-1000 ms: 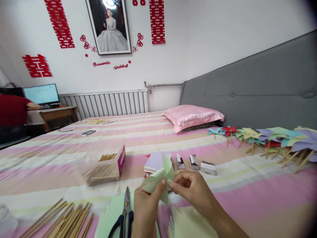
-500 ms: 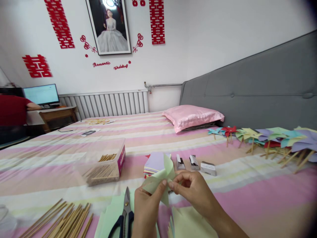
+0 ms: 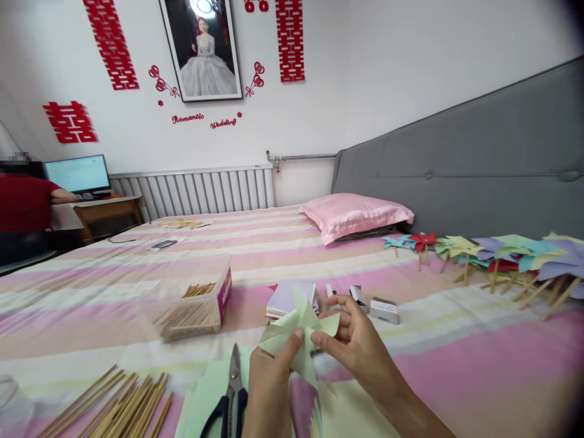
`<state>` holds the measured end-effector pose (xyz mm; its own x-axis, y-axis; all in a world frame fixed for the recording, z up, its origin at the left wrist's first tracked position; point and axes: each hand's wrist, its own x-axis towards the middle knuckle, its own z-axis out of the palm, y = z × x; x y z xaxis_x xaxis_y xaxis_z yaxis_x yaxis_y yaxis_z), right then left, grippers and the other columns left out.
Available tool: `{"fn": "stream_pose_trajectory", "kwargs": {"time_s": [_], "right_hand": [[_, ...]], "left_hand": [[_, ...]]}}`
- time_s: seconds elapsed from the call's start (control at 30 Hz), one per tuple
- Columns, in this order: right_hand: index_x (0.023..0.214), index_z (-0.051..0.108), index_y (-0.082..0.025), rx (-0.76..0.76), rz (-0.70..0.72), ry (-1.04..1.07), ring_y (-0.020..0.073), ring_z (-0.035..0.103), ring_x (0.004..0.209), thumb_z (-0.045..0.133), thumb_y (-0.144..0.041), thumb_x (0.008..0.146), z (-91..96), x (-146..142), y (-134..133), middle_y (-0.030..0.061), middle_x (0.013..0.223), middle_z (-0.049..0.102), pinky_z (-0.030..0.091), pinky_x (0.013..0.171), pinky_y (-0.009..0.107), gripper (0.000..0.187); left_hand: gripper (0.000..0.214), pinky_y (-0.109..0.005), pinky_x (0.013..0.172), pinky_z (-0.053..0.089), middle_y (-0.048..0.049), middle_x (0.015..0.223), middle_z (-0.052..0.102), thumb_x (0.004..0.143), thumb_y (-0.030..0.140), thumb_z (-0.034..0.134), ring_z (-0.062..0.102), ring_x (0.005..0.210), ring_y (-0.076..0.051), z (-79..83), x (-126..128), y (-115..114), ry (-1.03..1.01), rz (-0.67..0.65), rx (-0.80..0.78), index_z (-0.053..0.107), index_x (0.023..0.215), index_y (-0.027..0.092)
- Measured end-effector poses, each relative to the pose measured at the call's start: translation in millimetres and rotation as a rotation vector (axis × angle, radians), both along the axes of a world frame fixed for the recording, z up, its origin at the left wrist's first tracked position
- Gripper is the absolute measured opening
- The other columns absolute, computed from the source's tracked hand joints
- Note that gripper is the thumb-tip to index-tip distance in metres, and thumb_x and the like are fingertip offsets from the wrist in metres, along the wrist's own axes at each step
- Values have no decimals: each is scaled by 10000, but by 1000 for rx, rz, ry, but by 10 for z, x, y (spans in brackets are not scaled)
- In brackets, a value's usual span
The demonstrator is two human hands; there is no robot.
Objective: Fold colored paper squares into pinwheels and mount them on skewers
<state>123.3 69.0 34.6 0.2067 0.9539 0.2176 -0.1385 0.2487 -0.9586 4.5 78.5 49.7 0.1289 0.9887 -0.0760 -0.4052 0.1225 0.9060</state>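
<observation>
A pale green paper pinwheel (image 3: 298, 325) is between my two hands, its blades folded in toward the middle. My left hand (image 3: 274, 377) grips it from the left, thumb pressed near the centre. On the other side, my right hand (image 3: 353, 340) has thumb and fingers on the right-hand blade. Just left of my left hand lie scissors (image 3: 234, 383) with dark handles, on light green paper sheets (image 3: 201, 389). Below my hands is a stack of pale yellow paper (image 3: 353, 410). Beyond the pinwheel sits a pile of coloured paper (image 3: 285, 296).
Wooden sticks (image 3: 132, 407) lie at front left, behind them a clear plastic box (image 3: 189, 325) of sticks. Small boxes (image 3: 384, 310) stand beyond my right hand. Finished pinwheels (image 3: 520, 255) line the right, near a pink pillow (image 3: 356, 213). A person in red (image 3: 22, 204) sits at a desk.
My right hand's fingers have spread and lifted a little, and the pinwheel's right-hand blade now shows between them. The pinwheel has turned flatter toward me. My left hand keeps its hold.
</observation>
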Motion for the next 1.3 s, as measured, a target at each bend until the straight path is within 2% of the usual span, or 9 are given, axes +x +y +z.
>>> {"fn": "stream_pose_trajectory", "kwargs": {"time_s": [0.1, 0.33, 0.5, 0.6, 0.7, 0.8, 0.93, 1.1, 1.3], "right_hand": [[1059, 424, -205, -36, 13, 126, 170, 628, 626, 757, -332, 590, -8, -32, 14, -7, 750, 626, 498, 566, 267, 589], [1075, 457, -179, -68, -17, 231, 180, 615, 623, 779, -316, 552, -41, -29, 45, -11, 650, 648, 472, 582, 273, 629], [1091, 457, -161, -109, -34, 155, 120, 547, 502, 764, -310, 552, -37, 103, 68, -32, 602, 628, 408, 483, 218, 638], [1123, 464, -173, -198, -20, 81, 115, 532, 499, 744, -310, 555, -50, 228, 78, -42, 612, 605, 375, 461, 209, 648], [1147, 471, -182, -257, 30, 12, 127, 536, 529, 729, -285, 554, -50, 315, 65, -48, 604, 584, 377, 472, 214, 655], [1160, 466, -174, -267, 114, -53, 116, 505, 500, 718, -242, 563, -23, 337, 34, -59, 566, 570, 367, 460, 210, 652], [1162, 440, -164, -253, 215, -58, 100, 504, 511, 704, -160, 565, 26, 318, -7, -59, 596, 592, 366, 470, 192, 653], [1160, 434, -175, -248, 223, -88, 126, 548, 587, 687, -117, 563, 33, 301, -24, -35, 671, 630, 404, 526, 213, 651], [1198, 396, -180, -184, 285, -55, 133, 580, 616, 670, -102, 606, 68, 278, -51, -33, 703, 637, 414, 527, 207, 658]], "left_hand": [[294, -253, 668, 476, -58, 783, 727, 720, 193, 643, 647, 777, -188, 0, 38, -20, -35, -30, -6, 653, 1006, 122], [203, -230, 611, 443, -16, 646, 684, 688, 191, 681, 606, 618, -135, -128, 59, 0, -63, -30, -2, 687, 886, 142], [255, -221, 523, 422, -39, 609, 667, 634, 289, 713, 563, 550, -133, -179, -38, 90, 53, -152, -18, 696, 817, 113], [343, -231, 537, 437, -61, 691, 688, 616, 377, 698, 579, 618, -158, -155, -112, 145, 95, -161, -47, 701, 845, 122], [367, -242, 563, 440, -57, 675, 689, 606, 423, 687, 582, 623, -167, -116, -151, 170, 164, -167, -37, 713, 828, 131], [346, -226, 535, 411, -54, 596, 682, 585, 407, 719, 561, 544, -143, -111, -137, 161, 237, -222, -10, 727, 767, 113], [336, -211, 484, 377, -58, 494, 661, 531, 403, 761, 542, 470, -127, -169, -82, 137, 214, -302, 4, 718, 638, 88], [259, -194, 428, 326, -25, 453, 631, 489, 321, 790, 476, 402, -89, -227, -55, 139, 213, -294, 0, 656, 522, 103], [217, -200, 434, 328, -8, 460, 616, 489, 262, 776, 483, 425, -94, -216, -43, 126, 213, -290, -7, 604, 499, 129]]}}
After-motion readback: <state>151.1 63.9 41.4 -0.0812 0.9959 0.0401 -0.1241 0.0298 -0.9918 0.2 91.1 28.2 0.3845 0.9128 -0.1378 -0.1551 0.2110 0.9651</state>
